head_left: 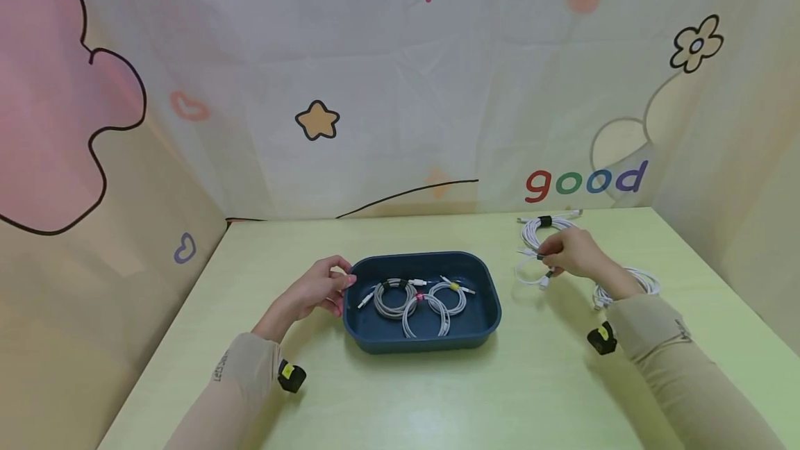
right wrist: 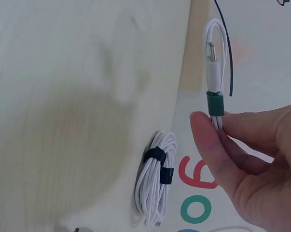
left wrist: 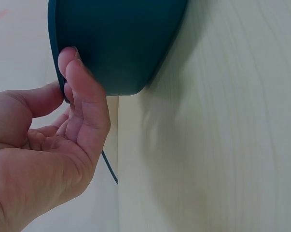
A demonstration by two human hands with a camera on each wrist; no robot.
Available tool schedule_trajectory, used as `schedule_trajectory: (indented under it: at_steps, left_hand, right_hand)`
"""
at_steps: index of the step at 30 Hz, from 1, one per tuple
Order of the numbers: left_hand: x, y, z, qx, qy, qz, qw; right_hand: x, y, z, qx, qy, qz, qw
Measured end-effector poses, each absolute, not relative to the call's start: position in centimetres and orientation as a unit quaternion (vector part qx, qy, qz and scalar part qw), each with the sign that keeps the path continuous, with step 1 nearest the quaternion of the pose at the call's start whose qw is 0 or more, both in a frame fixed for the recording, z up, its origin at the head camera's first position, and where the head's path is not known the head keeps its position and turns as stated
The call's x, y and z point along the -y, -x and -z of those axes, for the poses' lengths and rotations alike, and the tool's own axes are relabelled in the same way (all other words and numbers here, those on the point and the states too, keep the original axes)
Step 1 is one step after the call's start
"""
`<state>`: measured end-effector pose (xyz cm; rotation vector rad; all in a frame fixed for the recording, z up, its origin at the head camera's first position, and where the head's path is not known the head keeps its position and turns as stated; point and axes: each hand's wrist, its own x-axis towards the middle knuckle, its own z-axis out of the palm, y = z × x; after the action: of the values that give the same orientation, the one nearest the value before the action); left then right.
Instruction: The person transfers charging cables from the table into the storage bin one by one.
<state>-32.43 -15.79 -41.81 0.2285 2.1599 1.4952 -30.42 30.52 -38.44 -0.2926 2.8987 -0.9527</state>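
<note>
My left hand (head_left: 317, 289) grips the left rim of a dark blue bin (head_left: 425, 346), thumb over the edge and fingers against the outer wall (left wrist: 116, 53). Inside lie a grey cable coil with a black tie (head_left: 394, 315), a coil with a pink tie (head_left: 419, 296) and one with a yellow tie (head_left: 454, 286). Right of the bin, my right hand (head_left: 576, 254) pinches a small white cable coil (right wrist: 213, 77) between thumb and fingertips. A green tie (right wrist: 215, 104) wraps this coil just beyond the fingertips, and it hangs above the table.
A white cable coil with a black tie (right wrist: 155, 193) lies at the table's back right. Another white coil (head_left: 650, 283) lies partly hidden behind the right wrist. A printed cloth (head_left: 387, 75) hangs behind the pale table (head_left: 400, 408).
</note>
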Motion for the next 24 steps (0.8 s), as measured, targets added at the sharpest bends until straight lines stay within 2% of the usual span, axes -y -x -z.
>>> schedule_trajectory:
  at_steps: [24]
  left_hand:
    - [15.7,32.5,42.0,-0.791,-0.084,-0.552,0.250]
  right_hand:
    - [-27.6,30.6,36.5,-0.927,0.095,0.355,0.073]
